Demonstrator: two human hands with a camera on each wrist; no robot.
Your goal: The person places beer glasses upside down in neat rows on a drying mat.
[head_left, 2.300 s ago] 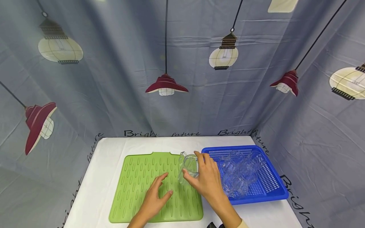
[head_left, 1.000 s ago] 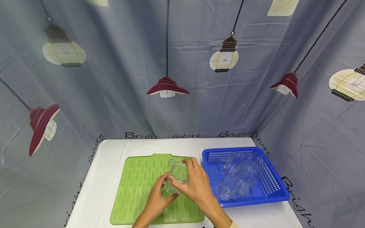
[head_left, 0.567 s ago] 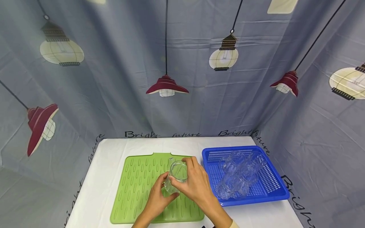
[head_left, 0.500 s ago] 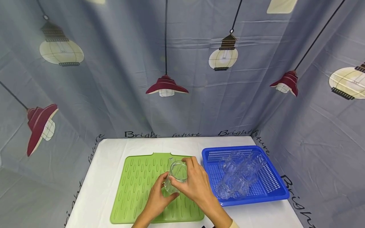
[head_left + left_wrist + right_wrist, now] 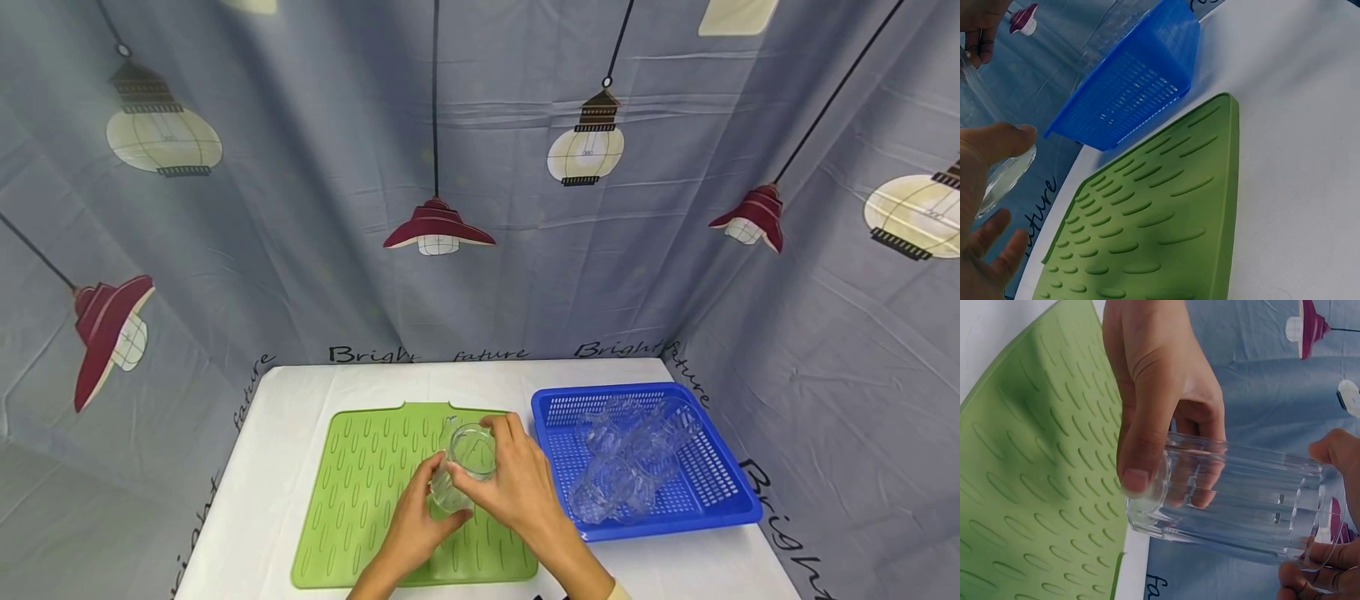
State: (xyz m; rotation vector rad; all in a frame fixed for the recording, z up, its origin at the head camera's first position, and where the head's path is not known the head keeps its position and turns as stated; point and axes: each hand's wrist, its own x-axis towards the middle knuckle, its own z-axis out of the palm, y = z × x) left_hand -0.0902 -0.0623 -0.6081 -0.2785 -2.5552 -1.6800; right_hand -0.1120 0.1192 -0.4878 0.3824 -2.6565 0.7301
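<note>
On the left, the white table (image 5: 277, 433) is showing a bare strip before the green mat (image 5: 360, 483) begins. The mat's raised ribs are facing up, probably so that wet things can drain there. Above its right part, the left hand (image 5: 415, 521) is gripping one end of a clear glass (image 5: 472, 450) between thumb and fingers, on the nearer, left side. The glass is tilting in the air, clear of the mat, with what looks like a handle jutting on its far side. The right hand (image 5: 517, 479) is grasping the other end, thumb opposite fingers. They are presumably sharing the hold to steady smooth glass; I cannot tell for certain which end is the mouth.

Farther right, the blue basket (image 5: 675, 527) is standing just beside the mat, holding more clear glassware (image 5: 630, 467), probably close by for easy reach. The pieces are lying jumbled, their outlines blurring together, so counting them is hard. The basket's raised wall is standing between them and the mat. Behind everything, a grey-blue curtain (image 5: 300, 208) is hanging.
</note>
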